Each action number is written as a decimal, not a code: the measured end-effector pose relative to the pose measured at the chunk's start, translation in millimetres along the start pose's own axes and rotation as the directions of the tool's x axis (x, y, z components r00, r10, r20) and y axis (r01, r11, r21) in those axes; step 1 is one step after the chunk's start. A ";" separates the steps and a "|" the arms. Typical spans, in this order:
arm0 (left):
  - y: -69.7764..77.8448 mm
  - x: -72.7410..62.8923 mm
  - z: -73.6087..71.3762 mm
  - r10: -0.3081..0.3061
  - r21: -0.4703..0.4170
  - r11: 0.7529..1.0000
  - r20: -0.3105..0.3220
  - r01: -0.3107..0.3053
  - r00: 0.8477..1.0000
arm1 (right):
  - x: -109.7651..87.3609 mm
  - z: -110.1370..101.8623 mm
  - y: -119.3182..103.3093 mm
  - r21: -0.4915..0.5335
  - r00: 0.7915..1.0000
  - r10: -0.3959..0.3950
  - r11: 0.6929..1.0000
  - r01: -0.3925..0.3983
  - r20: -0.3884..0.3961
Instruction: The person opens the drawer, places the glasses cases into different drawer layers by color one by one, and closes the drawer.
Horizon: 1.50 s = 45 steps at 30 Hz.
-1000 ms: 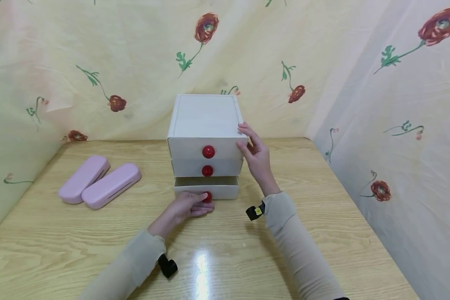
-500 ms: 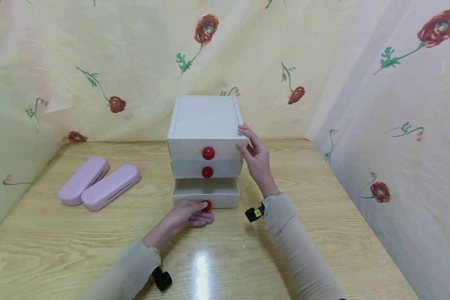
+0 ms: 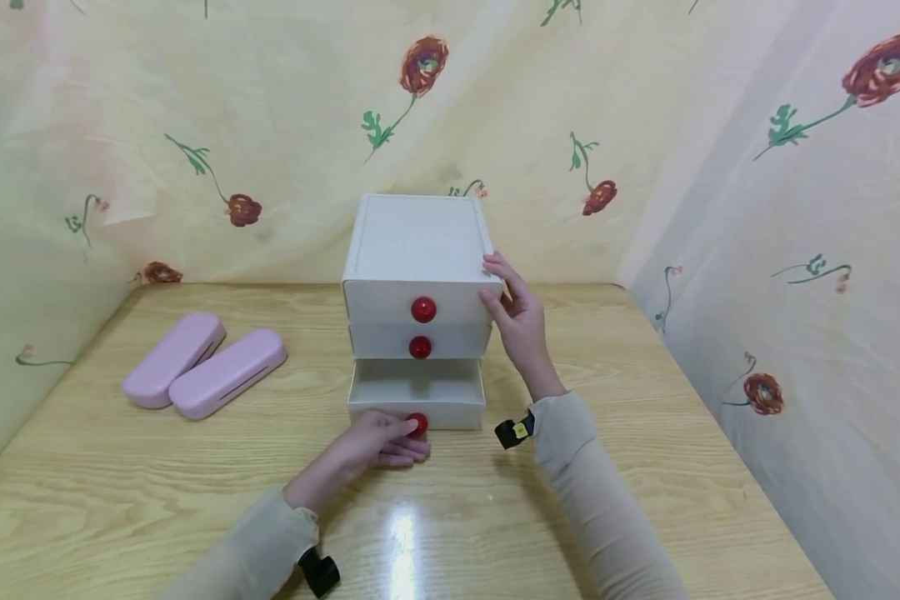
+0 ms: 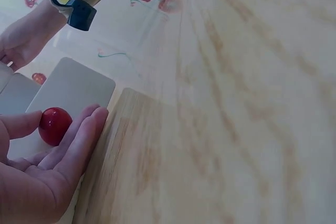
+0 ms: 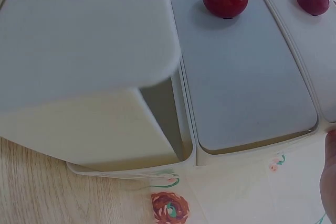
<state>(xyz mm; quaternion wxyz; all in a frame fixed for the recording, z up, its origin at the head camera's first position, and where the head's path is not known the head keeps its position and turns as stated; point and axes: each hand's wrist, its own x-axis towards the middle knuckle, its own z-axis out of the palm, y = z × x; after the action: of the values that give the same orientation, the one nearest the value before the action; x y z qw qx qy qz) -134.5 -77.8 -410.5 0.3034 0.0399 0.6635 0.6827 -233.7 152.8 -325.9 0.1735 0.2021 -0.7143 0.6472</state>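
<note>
A: Where's the cabinet [image 3: 423, 237], and how is it held?

B: At twelve o'clock on the tabletop [image 3: 705, 500], bottom drawer [image 3: 457, 415] out toward six. The left hand [image 3: 381, 442] pinches the drawer's red knob [image 3: 420, 423]. The right hand [image 3: 521, 329] grips the cabinet's front corner, about four o'clock, probably to steady it against the pull.

A: How firmly?

B: Can't tell; the right wrist view catches only a sliver of that hand.

A: And room?

B: The tabletop runs on past the drawer's front toward six, though the left sleeve [image 3: 247, 542] crosses at seven. Two pink cases [image 3: 228, 373] lie well apart from the cabinet, between eight and nine.
</note>
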 end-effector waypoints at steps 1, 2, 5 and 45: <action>-0.4 -0.8 0.1 -0.002 0.002 1.000 0.006 0.002 1.000 | -0.1 -0.1 0.3 0.002 1.000 -0.004 1.000 0.004 -0.001; -0.7 -1.6 0.3 -0.003 0.002 1.000 0.011 0.003 1.000 | -0.2 -0.2 0.8 0.002 1.000 -0.006 1.000 0.006 -0.003; -1.9 -3.9 1.6 0.008 0.003 1.000 0.024 -0.009 1.000 | -0.8 -0.3 1.4 0.003 1.000 -0.012 1.000 0.012 -0.008; -16.9 -40.6 18.6 0.016 0.015 1.000 0.077 -0.017 0.997 | -0.8 0.5 2.3 0.021 1.000 -0.016 1.000 0.016 0.003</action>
<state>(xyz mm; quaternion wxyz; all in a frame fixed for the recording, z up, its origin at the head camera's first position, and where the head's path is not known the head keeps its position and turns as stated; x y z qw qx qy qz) -87.0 -81.4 -409.9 0.3228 0.0738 0.6565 0.6778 -234.2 152.6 -328.3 0.1756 0.2105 -0.7062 0.6528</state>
